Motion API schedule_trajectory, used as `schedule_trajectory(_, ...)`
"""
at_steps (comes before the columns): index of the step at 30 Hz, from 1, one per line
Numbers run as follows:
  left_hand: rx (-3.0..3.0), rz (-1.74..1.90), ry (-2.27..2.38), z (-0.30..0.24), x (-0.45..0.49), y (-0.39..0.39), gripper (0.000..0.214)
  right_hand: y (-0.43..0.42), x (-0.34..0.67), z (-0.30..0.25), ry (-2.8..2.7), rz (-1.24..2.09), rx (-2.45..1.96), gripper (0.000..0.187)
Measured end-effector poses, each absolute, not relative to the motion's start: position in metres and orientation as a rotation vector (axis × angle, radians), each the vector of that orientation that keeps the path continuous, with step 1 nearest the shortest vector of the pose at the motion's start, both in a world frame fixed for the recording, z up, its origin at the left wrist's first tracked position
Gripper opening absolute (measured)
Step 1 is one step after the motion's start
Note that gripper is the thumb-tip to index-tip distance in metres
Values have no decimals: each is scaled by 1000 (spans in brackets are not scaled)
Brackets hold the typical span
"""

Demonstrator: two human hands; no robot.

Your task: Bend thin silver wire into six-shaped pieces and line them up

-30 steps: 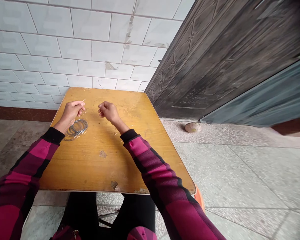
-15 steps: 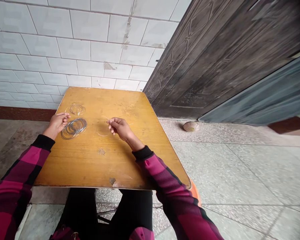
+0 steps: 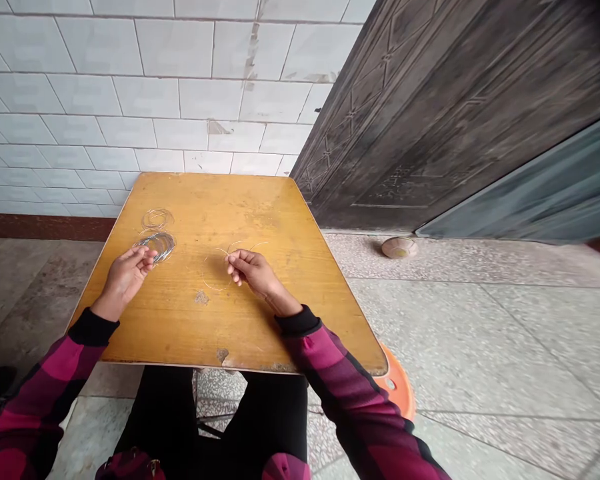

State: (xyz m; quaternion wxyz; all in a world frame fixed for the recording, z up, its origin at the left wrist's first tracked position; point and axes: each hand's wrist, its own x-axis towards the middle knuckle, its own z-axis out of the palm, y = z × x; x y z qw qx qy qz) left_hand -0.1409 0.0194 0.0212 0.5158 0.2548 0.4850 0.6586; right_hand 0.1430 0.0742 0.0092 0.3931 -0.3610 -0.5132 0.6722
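Observation:
Between the thumb and fingertips of my right hand (image 3: 254,273) is a thin, shiny wire (image 3: 214,288), bent into a loose loop with its ends spread over the table. My left hand (image 3: 126,277) is at the near left edge of a thicker grey wire coil (image 3: 168,245) and hides part of it. Its fingers are loosely curled and apart, with nothing visible in them. Just beyond the grey coil lies a smaller coil of thin wire (image 3: 157,218).
The coils lie on a yellow-brown wooden table (image 3: 280,220) with a chipped front edge. A tiled wall (image 3: 180,100) stands behind it, a dark carved door (image 3: 410,133) to the right. An orange stool (image 3: 399,390) shows under the right corner; a roundish ball-like object (image 3: 399,247) lies on the floor.
My left hand has moved right and towards me, from the coils' left side to the grey coil's near edge. My right hand has shifted slightly right and nearer with the wire.

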Motion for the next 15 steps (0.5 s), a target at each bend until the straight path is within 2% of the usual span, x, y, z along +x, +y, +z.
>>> schedule_trajectory(2, 577, 1542, 1211, 17, -138, -1, 4, 73, 144, 9, -1320, 1716, -908, 34)
schedule_trajectory(8, 553, 1466, 1282, 3, -146, -47, 32, 69, 145, 10, -1368, 1739, -854, 36)
schedule_trajectory(13, 774, 1670, 1617, -4, -164, -57, 43, 63, 145, 15, -1363, 1721, -834, 33)
schedule_trajectory(15, 955, 1718, 1757, 1, -160, -54, 40, 60, 144, 17, -1351, 1719, -829, 32)
